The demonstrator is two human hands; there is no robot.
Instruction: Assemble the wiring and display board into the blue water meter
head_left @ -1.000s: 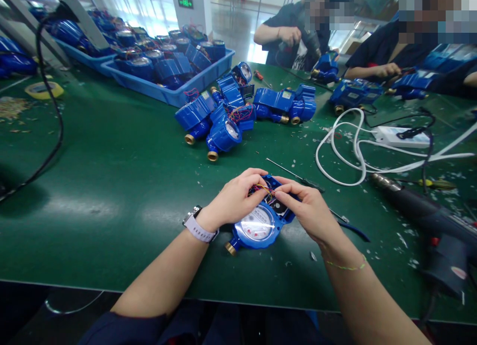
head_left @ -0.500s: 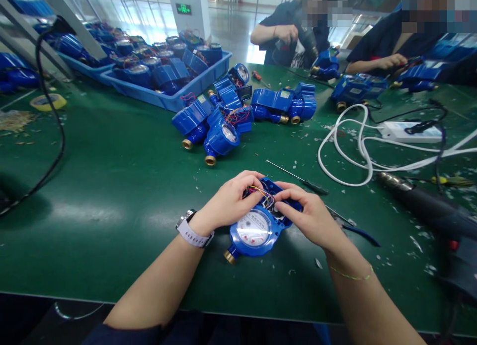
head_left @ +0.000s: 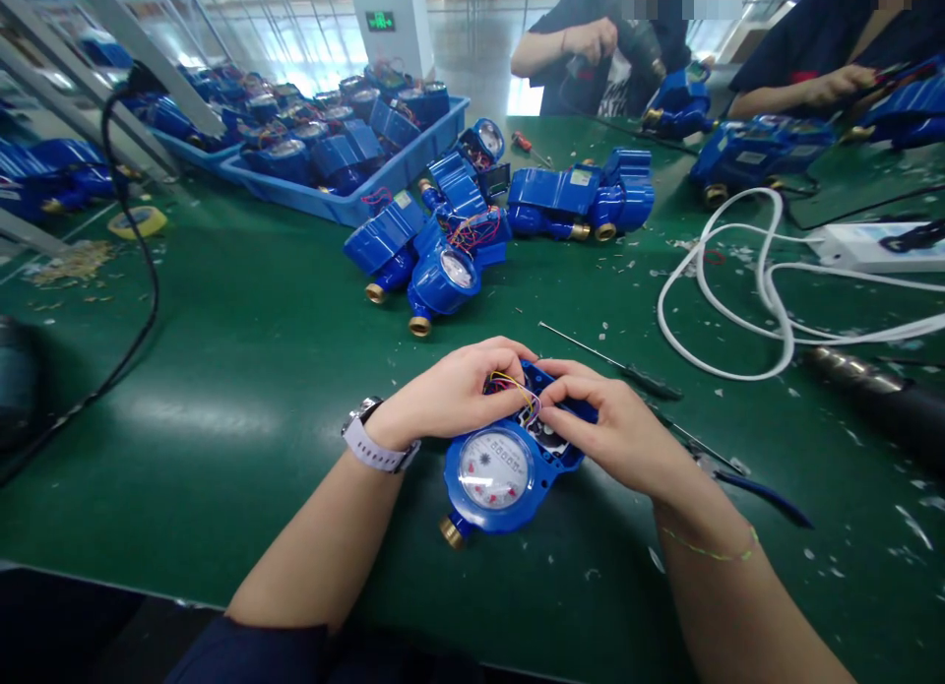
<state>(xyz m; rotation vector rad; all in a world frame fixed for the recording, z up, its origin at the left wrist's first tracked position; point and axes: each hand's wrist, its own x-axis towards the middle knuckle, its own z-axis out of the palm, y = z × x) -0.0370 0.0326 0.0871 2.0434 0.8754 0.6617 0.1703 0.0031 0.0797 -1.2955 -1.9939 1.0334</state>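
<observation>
Meter (head_left: pixel 538 472), blue with round white dial (head_left: pixel 496 467), sits slightly lower in frame than before, lower centre, reaching up between left hand (head_left: pixel 462 394), whose grip is unclear, and right hand (head_left: pixel 616 423), pinching thin multicoloured wires (head_left: pixel 533 402).

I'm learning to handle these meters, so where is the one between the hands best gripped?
Probably by the blue housing around the round dial, palm coming from the near side: that curved edge is exposed. The open compartment beyond looks poorer, since thin wires lie in it and the left hand and right hand are there.
</observation>
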